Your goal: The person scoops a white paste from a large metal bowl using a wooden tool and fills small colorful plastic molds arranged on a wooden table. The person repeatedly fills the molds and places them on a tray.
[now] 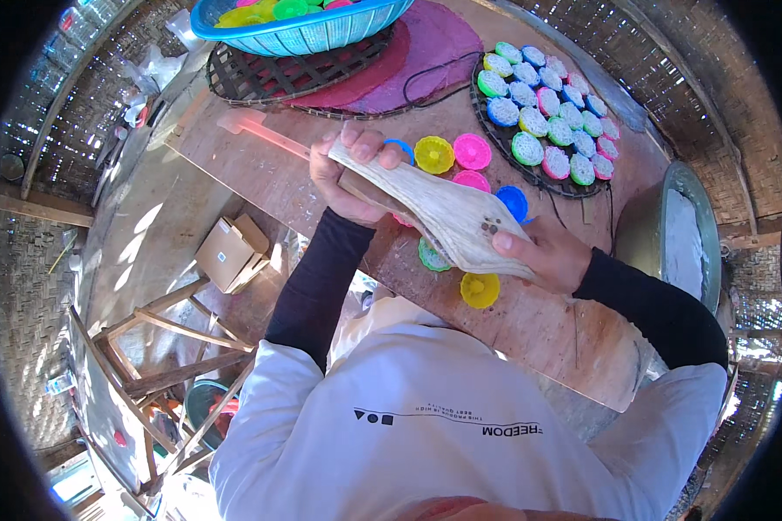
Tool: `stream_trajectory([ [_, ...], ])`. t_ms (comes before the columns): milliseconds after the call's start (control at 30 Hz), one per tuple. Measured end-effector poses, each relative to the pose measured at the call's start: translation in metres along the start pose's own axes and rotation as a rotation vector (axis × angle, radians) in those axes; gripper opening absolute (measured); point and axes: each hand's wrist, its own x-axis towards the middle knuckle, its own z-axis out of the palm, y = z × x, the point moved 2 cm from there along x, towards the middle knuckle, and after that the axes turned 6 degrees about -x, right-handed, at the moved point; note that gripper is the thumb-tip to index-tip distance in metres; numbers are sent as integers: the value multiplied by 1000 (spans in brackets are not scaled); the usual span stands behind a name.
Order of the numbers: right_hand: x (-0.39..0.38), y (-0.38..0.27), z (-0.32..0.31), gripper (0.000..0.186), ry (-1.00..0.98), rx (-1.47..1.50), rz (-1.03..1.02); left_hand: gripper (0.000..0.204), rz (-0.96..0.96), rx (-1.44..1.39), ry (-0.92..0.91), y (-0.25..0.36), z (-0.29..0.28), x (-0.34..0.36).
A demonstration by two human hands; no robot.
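Both my hands grip a pale, curved wooden tool (434, 204) with dark round spots near its right end. My left hand (346, 178) wraps round its narrower far-left end. My right hand (549, 253) clasps the near-right end, thumb on top. A translucent orange strip with a wider end (265, 132) extends leftward from beside my left hand; whether I hold it is unclear. Fluted cups lie under and around the tool: yellow (434, 154), pink (473, 151), blue (513, 202) and green (434, 255). Another yellow cup (480, 290) sits nearest me. The tool hides some cups.
A round woven tray (539, 178) at the far right bears several colourful cups filled with white shreds. Right of the wooden table (547, 343) stands a large metal pot (712, 260) with white contents. A blue basket (300, 36) of coloured cups is at the back.
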Motion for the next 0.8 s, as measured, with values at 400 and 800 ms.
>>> stream_trajectory([
  [400,-15,-23,-12,67,27,-33,-22,18,130,-72,269,-18,5,-2],
  [800,-21,-25,-6,65,-4,-96,35,20,66,82,219,-14,7,-6],
])
